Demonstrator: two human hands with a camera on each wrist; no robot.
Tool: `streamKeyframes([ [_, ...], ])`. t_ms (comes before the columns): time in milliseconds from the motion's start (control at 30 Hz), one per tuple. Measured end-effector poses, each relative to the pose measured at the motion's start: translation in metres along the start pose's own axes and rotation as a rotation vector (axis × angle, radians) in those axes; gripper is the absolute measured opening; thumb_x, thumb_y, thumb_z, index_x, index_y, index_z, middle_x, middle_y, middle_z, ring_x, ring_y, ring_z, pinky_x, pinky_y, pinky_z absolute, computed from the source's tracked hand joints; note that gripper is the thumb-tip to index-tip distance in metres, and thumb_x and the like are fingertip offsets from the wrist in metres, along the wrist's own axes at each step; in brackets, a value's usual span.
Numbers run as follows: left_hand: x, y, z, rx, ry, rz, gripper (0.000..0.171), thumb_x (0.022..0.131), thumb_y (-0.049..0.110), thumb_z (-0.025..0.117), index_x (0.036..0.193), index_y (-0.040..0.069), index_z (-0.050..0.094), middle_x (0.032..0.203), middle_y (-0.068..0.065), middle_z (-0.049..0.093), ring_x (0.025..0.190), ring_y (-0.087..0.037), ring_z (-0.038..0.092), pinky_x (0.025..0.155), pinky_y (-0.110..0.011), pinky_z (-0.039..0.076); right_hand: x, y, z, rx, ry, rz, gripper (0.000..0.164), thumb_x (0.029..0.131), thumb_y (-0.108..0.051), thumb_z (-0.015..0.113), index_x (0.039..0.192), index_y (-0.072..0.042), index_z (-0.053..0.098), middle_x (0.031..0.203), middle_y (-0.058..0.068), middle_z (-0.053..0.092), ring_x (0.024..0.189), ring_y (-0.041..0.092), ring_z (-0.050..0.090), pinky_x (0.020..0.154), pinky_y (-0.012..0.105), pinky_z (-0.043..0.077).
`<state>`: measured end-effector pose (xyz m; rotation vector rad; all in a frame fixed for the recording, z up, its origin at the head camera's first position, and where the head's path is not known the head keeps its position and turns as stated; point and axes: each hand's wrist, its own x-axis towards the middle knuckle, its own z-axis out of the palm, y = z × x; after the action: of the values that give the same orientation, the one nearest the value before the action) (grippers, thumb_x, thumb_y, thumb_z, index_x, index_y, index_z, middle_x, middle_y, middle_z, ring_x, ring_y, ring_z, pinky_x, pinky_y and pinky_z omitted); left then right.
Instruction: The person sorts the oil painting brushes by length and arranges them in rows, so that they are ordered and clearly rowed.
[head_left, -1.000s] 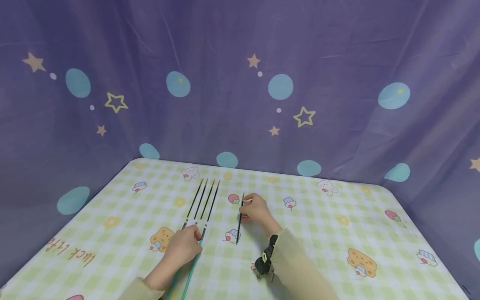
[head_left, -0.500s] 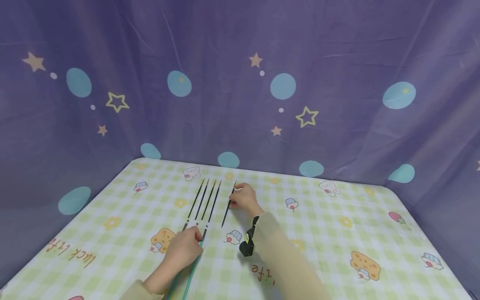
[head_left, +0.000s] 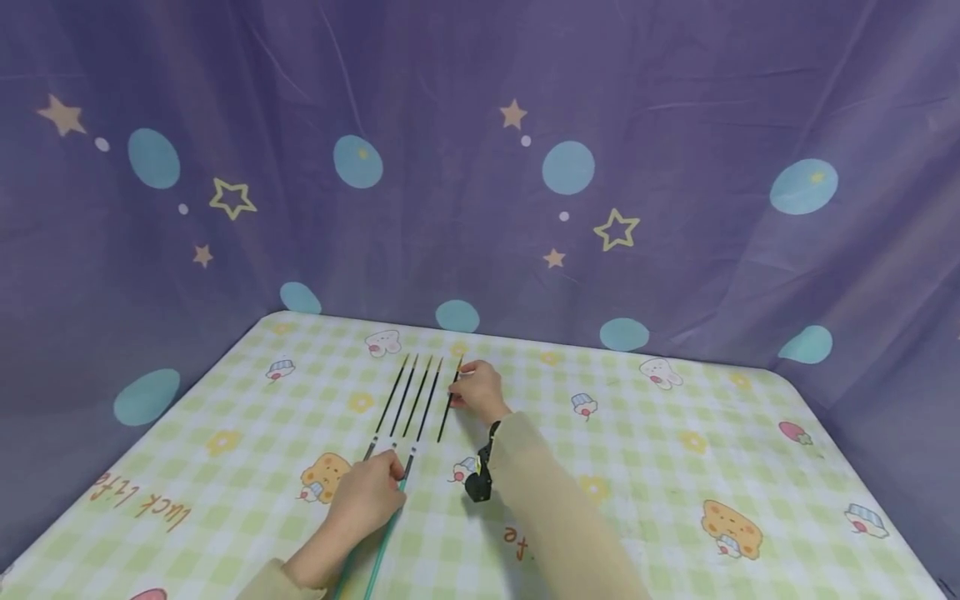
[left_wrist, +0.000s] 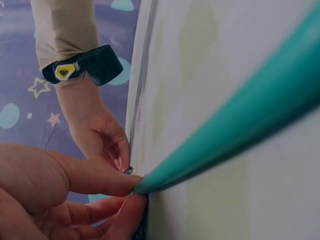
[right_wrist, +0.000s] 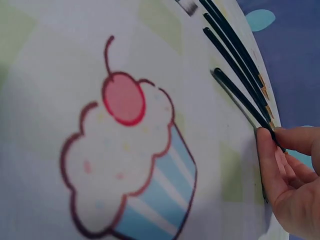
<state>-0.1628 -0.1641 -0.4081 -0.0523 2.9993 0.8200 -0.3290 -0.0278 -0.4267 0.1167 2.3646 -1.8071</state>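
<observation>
My right hand [head_left: 480, 390] pinches a thin black paintbrush [head_left: 444, 423] near its gold-coloured tip end. In the right wrist view, thumb and finger close on the slim brush [right_wrist: 240, 97] right at the cloth. To its left lie several similar black paintbrushes [head_left: 427, 406], side by side, tips away from me. My left hand [head_left: 367, 493] is nearer me, beside teal-handled paintbrushes [head_left: 383, 542] with dark necks and pale ends. In the left wrist view, its thumb and finger pinch a teal handle [left_wrist: 240, 115]; the hand partly hides the others.
A table with a green-and-white checked cloth [head_left: 637, 450] carries printed cupcakes, flowers and biscuits. A purple curtain [head_left: 450, 233] with stars and blue spots hangs behind its far edge. A black wrist camera [head_left: 480, 475] sits on the right wrist.
My right hand has moved left and away from me with the black paintbrush, bringing it beside the row, slanted much like the others. My left hand has stayed put.
</observation>
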Motion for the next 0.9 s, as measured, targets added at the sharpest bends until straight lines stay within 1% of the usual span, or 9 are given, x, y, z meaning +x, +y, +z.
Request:
streamKeyframes([
  [167,0.0008,0.0006,0.0006,0.007,0.004,-0.004,0.015,0.069,0.001,0.063,0.082,0.007,0.058,0.066,0.001,0.054,0.057,-0.013,0.048,0.049,-0.026,0.038,0.0018,-0.0003,0.0036,-0.084,0.026,-0.035,0.031,0.076,0.002,0.066,0.106,0.002,0.057,0.092,0.017,0.064,0.054,0.019,0.064,0.052,0.026,0.053],
  [333,0.0011,0.0004,0.0008,0.010,0.006,-0.008,0.014,0.069,0.002,0.063,0.082,0.007,0.058,0.065,0.001,0.053,0.056,-0.013,0.047,0.049,-0.025,0.037,0.0013,-0.0009,0.0069,-0.243,0.057,-0.087,0.028,0.076,0.000,0.067,0.103,0.003,0.060,0.094,0.016,0.064,0.052,0.017,0.064,0.054,0.023,0.053],
  [400,0.0011,0.0003,0.0008,0.010,0.004,-0.008,0.014,0.069,0.002,0.063,0.082,0.007,0.058,0.065,0.001,0.053,0.056,-0.013,0.047,0.049,-0.026,0.037,0.0001,-0.0008,0.0079,-0.301,0.074,-0.113,0.028,0.076,-0.002,0.068,0.103,0.003,0.061,0.095,0.016,0.065,0.052,0.015,0.064,0.056,0.023,0.054],
  [467,0.0009,0.0002,0.0002,0.011,0.003,-0.009,0.014,0.070,0.002,0.063,0.082,0.007,0.058,0.065,0.001,0.053,0.056,-0.013,0.047,0.049,-0.026,0.037,-0.0011,-0.0015,0.0091,-0.337,0.086,-0.131,0.028,0.075,-0.003,0.069,0.102,0.003,0.062,0.093,0.015,0.066,0.051,0.014,0.063,0.059,0.023,0.054],
  [533,0.0007,0.0003,-0.0001,0.009,0.003,-0.008,0.014,0.070,0.002,0.063,0.082,0.007,0.058,0.066,0.001,0.053,0.057,-0.013,0.048,0.050,-0.026,0.037,-0.0024,-0.0021,0.0096,-0.376,0.099,-0.157,0.028,0.074,-0.003,0.070,0.100,0.002,0.063,0.087,0.013,0.066,0.051,0.014,0.063,0.060,0.023,0.053],
  [633,0.0001,0.0001,0.0004,0.008,0.004,-0.008,0.014,0.070,0.002,0.063,0.082,0.007,0.058,0.066,0.001,0.053,0.057,-0.013,0.047,0.050,-0.026,0.037,-0.0033,-0.0023,0.0102,-0.405,0.096,-0.183,0.026,0.073,-0.003,0.071,0.098,0.002,0.063,0.080,0.008,0.065,0.052,0.013,0.063,0.057,0.022,0.052],
  [733,-0.0001,-0.0002,0.0011,0.007,0.003,-0.007,0.014,0.070,0.002,0.062,0.082,0.007,0.058,0.066,0.001,0.053,0.056,-0.013,0.047,0.050,-0.026,0.037,-0.0047,-0.0019,0.0104,-0.403,0.089,-0.191,0.026,0.073,-0.003,0.071,0.097,0.002,0.064,0.078,0.006,0.063,0.052,0.014,0.063,0.054,0.021,0.052],
  [900,0.0015,-0.0005,0.0010,-0.008,0.003,0.000,0.015,0.069,0.002,0.063,0.083,0.006,0.058,0.065,0.000,0.052,0.056,-0.013,0.047,0.049,-0.025,0.037,-0.0071,-0.0022,0.0101,-0.398,0.108,-0.198,0.028,0.074,-0.006,0.070,0.100,0.001,0.064,0.078,0.007,0.067,0.049,0.012,0.061,0.060,0.023,0.052],
])
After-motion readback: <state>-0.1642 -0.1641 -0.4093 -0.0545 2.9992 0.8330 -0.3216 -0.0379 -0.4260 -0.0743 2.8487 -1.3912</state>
